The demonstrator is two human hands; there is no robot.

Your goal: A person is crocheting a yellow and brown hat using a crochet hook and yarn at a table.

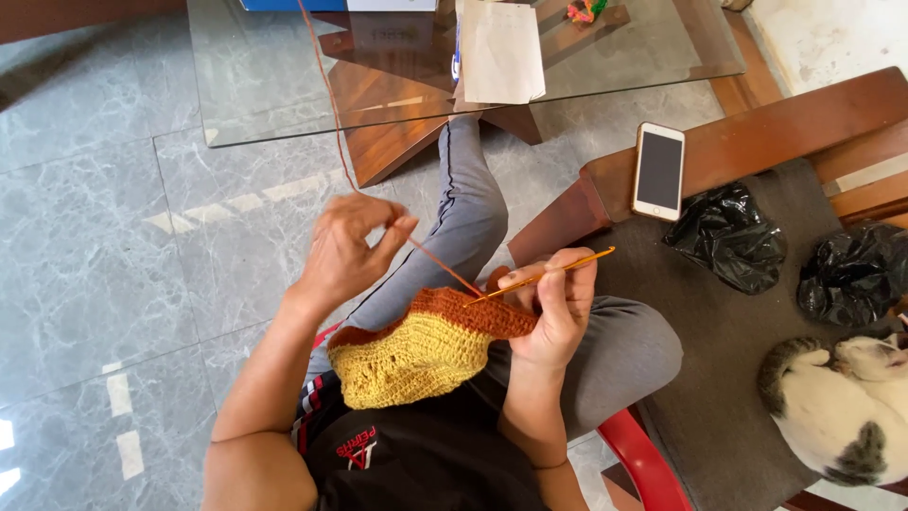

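Note:
A crocheted piece (pixel 421 352), yellow with a rust-orange top band, hangs over my lap. My right hand (pixel 556 308) grips its orange edge and holds a yellow crochet hook (pixel 553 271) whose tip sits in the stitches. My left hand (pixel 348 248) is raised to the left, fingers pinched on the orange yarn strand (pixel 326 90). The strand runs from the piece through my fingers and up over the glass table.
A glass-topped table (pixel 284 95) with a wooden base stands ahead, with a paper sheet (pixel 501 52) on it. A phone (pixel 658 171) rests on the wooden armrest at right. Two black plastic bags (pixel 726 237) and a sleeping cat (pixel 842 402) lie on the dark seat cushion.

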